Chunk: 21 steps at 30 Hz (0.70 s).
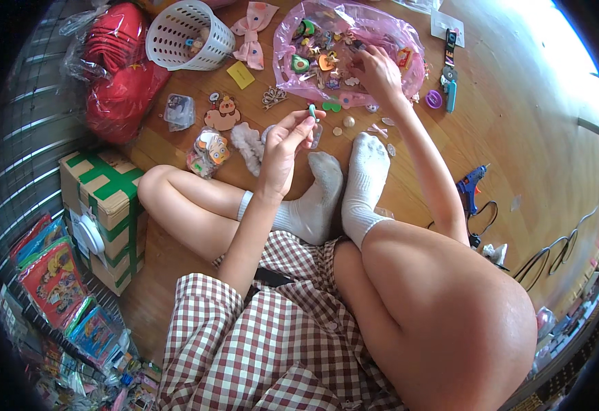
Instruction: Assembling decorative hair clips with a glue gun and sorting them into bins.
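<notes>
At the top middle of the head view, a pink plastic bag lies spread wide on the wooden floor. Its puffy edge probably helps stop the little charms inside from rolling off, like the green avocado charm. The right hand reaches down into it, fingers bent by a small dark piece. I cannot tell if they are pinching it.

Nearer the middle, the left hand pinches a small green thing between thumb and finger. It is tiny, so the tips are likely enough, and its top pokes out where it is easy to see.

At the upper left, a white basket leans over with a small toy inside. At the right, a blue glue gun lies beside the right arm, maybe to keep it away from the little bits.
</notes>
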Each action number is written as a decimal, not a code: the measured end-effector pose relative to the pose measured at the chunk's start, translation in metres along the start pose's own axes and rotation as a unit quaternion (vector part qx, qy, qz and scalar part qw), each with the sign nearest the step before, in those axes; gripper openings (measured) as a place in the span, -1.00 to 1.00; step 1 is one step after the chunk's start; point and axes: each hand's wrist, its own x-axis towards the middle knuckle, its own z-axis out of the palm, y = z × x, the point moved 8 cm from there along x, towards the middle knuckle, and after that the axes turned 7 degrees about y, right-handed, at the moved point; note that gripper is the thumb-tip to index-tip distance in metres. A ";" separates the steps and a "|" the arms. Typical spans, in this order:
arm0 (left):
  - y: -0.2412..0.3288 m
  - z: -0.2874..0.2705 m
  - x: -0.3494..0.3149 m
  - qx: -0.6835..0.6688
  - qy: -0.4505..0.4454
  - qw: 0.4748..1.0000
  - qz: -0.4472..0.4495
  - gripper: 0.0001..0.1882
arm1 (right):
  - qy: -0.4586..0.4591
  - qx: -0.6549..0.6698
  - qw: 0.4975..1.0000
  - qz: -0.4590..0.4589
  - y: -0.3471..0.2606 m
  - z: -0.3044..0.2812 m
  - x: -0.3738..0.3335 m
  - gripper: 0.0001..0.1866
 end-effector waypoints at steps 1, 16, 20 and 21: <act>0.001 0.003 -0.001 0.004 -0.005 1.000 0.004 -0.80 | 0.001 -0.002 1.000 -0.001 0.004 -0.002 0.000 -0.79; 0.016 0.005 0.002 0.142 -0.006 0.985 0.099 -0.76 | -0.172 0.735 0.600 0.264 -0.082 -0.063 -0.066 -0.74; 0.020 0.007 -0.001 0.160 -0.016 0.982 0.097 -0.74 | -0.168 0.662 0.687 0.250 -0.085 -0.065 -0.067 -0.73; 0.021 0.008 -0.003 0.178 -0.019 0.979 0.102 -0.74 | -0.165 0.662 0.687 0.250 -0.086 -0.066 -0.067 -0.74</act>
